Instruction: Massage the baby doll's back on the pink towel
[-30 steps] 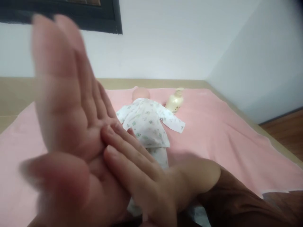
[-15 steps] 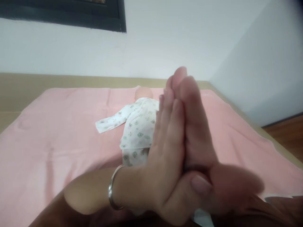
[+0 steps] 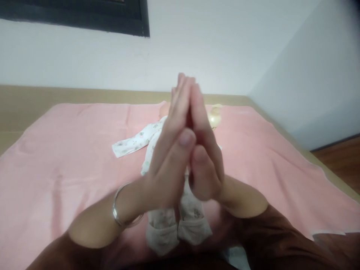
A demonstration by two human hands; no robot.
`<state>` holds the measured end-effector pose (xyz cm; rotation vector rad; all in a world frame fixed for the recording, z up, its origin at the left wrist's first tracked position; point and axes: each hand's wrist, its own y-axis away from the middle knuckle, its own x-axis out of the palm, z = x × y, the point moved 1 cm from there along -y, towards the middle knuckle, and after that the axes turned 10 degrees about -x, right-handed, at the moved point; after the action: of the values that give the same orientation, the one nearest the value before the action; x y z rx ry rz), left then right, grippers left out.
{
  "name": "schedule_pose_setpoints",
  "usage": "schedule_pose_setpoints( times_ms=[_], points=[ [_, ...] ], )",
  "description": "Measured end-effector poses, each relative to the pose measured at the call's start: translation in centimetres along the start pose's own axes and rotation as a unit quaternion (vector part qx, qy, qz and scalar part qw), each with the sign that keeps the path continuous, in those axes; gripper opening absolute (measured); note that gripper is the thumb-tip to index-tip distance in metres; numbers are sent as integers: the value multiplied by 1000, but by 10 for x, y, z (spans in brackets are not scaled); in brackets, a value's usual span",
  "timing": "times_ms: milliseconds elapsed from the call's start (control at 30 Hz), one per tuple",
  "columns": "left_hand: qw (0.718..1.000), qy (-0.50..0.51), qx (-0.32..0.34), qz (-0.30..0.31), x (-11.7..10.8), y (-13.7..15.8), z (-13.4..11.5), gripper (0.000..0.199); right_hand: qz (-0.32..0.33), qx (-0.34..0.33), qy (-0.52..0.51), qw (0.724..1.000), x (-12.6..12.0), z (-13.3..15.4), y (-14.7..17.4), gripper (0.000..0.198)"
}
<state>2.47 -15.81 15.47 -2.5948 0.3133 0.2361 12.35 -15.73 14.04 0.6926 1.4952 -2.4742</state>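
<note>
My left hand and my right hand are held up in front of me, palms together and fingers stretched out straight. Their fingertips meet at the top, and neither hand holds anything. A silver bangle circles my left wrist. Behind and below the hands lies a baby-sized figure, perhaps a doll, in a white patterned outfit. One sleeve extends left, and the trouser legs point toward me. My hands hide most of its body, and only the edge of its round head shows.
A pink blanket is spread over a tan surface against a white wall. A pale yellow object lies near the blanket's far edge, its kind unclear. Something whitish lies by my right forearm. Wooden floor shows at right.
Both hands have moved left and turned more upright, with the palms still together. My right forearm, the trouser legs and the yellow object have come into view.
</note>
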Motion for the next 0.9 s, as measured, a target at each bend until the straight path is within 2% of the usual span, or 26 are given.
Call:
schedule_pose_setpoints(
  times_ms=[33, 67, 100, 167, 267, 367, 467, 567, 700, 900],
  points=[
    [1000, 14, -21, -18, 1, -9, 10, 46, -33, -14, -24, 999, 0, -13, -1, 60],
    [997, 41, -44, -55, 2, -19, 23, 42, -40, 6, -21, 999, 2, -28, -3, 60],
    [991, 63, -72, -92, 3, -29, 37, 39, -43, 44, -5, 998, 5, -44, -5, 59],
    [979, 27, -149, -135, 3, -47, 70, 32, -8, 111, 36, 993, 13, -74, -8, 57],
    [973, -39, -181, -138, -2, -66, 116, 30, 59, 161, 99, 980, 25, -107, -9, 51],
    [964, -157, -185, -103, -11, -73, 147, 34, 98, 164, 125, 974, 32, -125, -5, 46],
    [955, -212, -191, -86, -15, -72, 166, 39, 105, 148, 125, 975, 38, -140, 2, 44],
    [941, -249, -206, -106, -12, -70, 179, 39, 104, 142, 130, 976, 46, -160, 10, 44],
    [936, -270, -186, -128, -5, -68, 191, 36, 100, 147, 145, 973, 56, -185, 21, 47],
    [938, -271, -171, -134, -7, -58, 198, 41, 120, 144, 141, 972, 55, -193, 32, 51]
  ],
)
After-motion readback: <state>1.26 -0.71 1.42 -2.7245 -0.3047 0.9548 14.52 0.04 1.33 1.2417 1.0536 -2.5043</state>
